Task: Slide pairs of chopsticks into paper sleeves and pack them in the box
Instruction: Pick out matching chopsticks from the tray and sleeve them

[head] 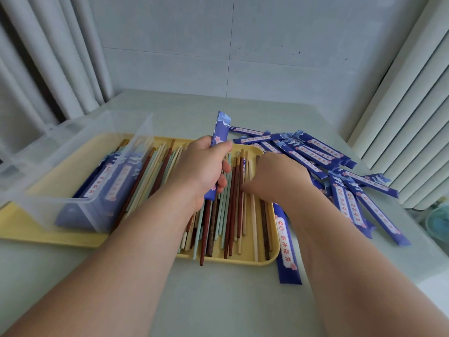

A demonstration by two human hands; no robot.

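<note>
The left hand (pixel 206 166) is curled round a blue paper sleeve (pixel 220 128) held tilted above the yellow tray (pixel 48 235). The right hand (pixel 279 178) reaches into the loose chopsticks (pixel 233 215) by the tray's right edge, its fingertips hidden, so a pinch cannot be told. In that mixed, overlapping heap it could lift an unmatched pair or drag neighbours off the tray's near edge. The clear box (pixel 31 181) of packed sleeves sits on the tray's left end, and spare sleeves (pixel 315 152) crowd the desk's right side.

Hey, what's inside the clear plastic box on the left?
Blue paper sleeves lie inside the clear box. Its cloudy wall blurs them, so their count and contents stay hidden.
</note>
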